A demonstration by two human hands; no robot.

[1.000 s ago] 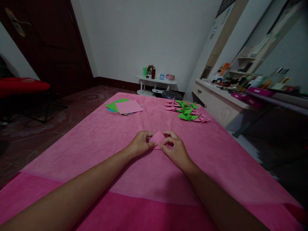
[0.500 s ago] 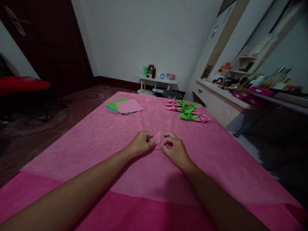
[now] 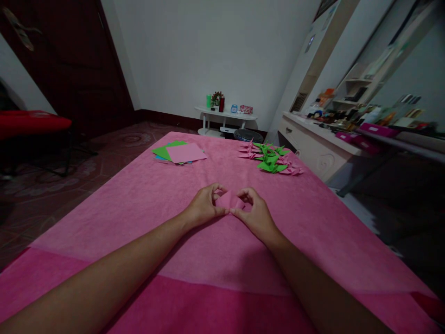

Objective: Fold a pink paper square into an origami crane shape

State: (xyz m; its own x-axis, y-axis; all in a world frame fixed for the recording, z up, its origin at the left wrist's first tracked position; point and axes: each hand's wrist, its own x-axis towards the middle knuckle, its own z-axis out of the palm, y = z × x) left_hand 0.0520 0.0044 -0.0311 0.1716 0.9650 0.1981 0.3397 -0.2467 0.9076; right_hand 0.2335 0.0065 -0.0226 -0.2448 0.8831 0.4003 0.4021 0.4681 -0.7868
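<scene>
pink cloth (image 3: 306, 232) below; left hand (image 3: 204, 206), right hand (image 3: 256, 214) pinching folded paper (image 3: 228, 201), thumbs (image 3: 221, 211) close, forearms (image 3: 146, 257) converging.

This looks like a room in a home, with a dark door (image 3: 69, 69), red flowers (image 3: 218, 95) and a dresser (image 3: 314, 146) with bottles (image 3: 314, 107).

Paper (image 3: 228, 201) partly behind fingers (image 3: 221, 212); door (image 3: 69, 60) partial

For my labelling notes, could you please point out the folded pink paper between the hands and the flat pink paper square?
Folded pink paper (image 3: 228, 200): head view, middle of its visible surface.
Flat pink paper square (image 3: 187, 152): head view, middle of its upper face.
</scene>
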